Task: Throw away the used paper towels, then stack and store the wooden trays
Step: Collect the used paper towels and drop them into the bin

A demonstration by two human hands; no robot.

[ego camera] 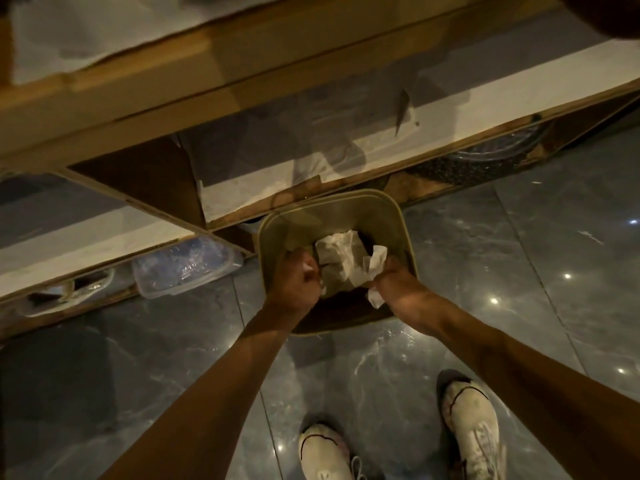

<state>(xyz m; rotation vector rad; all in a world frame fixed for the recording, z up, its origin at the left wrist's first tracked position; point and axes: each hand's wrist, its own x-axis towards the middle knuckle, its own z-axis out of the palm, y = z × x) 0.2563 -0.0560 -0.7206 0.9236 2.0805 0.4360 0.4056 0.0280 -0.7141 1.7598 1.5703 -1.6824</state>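
Observation:
An olive-green square waste bin (pixel 388 209) stands on the floor against the shelf unit. Crumpled white paper towels (pixel 337 252) lie inside it. Both of my hands hang over the bin's opening. My left hand (pixel 294 282) is closed, with a small scrap of white paper showing at its fingers. My right hand (pixel 394 282) grips a crumpled white paper towel (pixel 374 268) that sticks out above and below the fist. No wooden tray is clearly in view.
A wooden shelf unit (pixel 207 95) with pale shelves fills the upper half. A clear plastic container (pixel 187 265) lies on the floor left of the bin. My two white shoes (pixel 467 420) stand on the dark glossy tiles below.

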